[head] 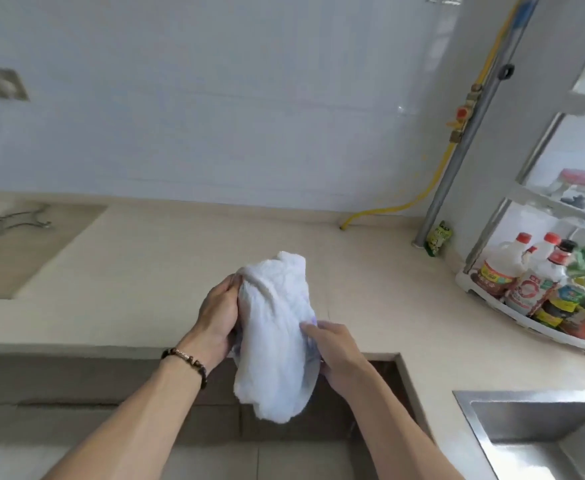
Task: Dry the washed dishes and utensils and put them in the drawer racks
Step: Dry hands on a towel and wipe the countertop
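Both hands are up in front of the worktop (152,271), working a white cloth (277,334) between them at the centre of the view. The left hand (216,315) grips the cloth from nine o'clock, its fingers curled into the folds, a dark bead bracelet (187,362) on the wrist. The right hand (336,355) holds it from four o'clock, thumb pressed on top, fingers wrapped underneath. A dish (313,367) is bundled inside; only a pale bluish rim peeks out by the right hand, and what kind of dish it is cannot be told. Off at three o'clock, sauce bottles (526,282) crowd a white rack (485,296). A steel sink (513,420) sits at five o'clock. A yellow hose (447,157) climbs the wall at one o'clock.
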A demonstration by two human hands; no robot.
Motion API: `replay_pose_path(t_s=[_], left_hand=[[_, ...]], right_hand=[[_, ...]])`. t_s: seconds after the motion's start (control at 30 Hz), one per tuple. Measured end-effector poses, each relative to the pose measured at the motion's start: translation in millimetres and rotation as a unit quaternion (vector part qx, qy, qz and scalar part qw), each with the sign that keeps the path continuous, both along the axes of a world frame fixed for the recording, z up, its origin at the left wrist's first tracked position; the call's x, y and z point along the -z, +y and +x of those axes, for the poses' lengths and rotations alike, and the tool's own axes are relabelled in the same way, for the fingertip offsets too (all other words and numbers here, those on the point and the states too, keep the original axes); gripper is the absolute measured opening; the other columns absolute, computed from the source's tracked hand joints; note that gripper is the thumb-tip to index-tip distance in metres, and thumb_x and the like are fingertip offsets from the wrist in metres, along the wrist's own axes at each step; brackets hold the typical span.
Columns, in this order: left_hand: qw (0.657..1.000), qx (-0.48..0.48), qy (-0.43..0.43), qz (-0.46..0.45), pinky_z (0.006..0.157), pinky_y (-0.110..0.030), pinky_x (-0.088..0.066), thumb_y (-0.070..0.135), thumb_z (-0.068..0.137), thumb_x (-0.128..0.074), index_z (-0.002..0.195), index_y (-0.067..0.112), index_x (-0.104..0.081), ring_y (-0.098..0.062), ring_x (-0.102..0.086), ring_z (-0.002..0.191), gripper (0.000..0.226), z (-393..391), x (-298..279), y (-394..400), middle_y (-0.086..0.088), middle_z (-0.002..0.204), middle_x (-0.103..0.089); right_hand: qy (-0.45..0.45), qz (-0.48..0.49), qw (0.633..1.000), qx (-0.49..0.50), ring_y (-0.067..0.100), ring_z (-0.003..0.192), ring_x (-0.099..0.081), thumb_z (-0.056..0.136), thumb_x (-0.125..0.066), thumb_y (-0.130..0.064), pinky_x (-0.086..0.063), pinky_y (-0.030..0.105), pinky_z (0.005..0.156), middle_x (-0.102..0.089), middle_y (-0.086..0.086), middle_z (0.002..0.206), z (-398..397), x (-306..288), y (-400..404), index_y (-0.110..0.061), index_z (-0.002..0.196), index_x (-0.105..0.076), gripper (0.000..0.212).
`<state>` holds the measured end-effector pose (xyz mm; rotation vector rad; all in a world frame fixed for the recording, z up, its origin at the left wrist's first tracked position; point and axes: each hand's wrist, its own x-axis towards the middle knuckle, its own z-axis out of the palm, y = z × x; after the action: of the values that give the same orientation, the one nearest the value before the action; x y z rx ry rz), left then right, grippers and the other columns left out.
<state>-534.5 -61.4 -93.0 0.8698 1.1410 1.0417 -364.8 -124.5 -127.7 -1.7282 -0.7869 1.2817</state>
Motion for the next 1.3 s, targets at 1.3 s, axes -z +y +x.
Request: replay_pose_path(t_s=[1.3], left_hand=[[0.716,-0.615,0.320,0.082,0.069,-0.027,-0.049,0.026,0.056,-0.079,0.078,0.023,-0.069,-0.013,-0.065,0.075,0.025,-943,-233,-249,0.002,0.077,-0.068]], right_hand=[[0.060,0.496,0.417,-0.759,0.012,0.077,-0.051,0.103,-0.050,-0.018,-0.036,0.014,0.061,-0.058,0.002,0.089,-1129,-291,3,-0.004,0.097,-0.061,0.020]])
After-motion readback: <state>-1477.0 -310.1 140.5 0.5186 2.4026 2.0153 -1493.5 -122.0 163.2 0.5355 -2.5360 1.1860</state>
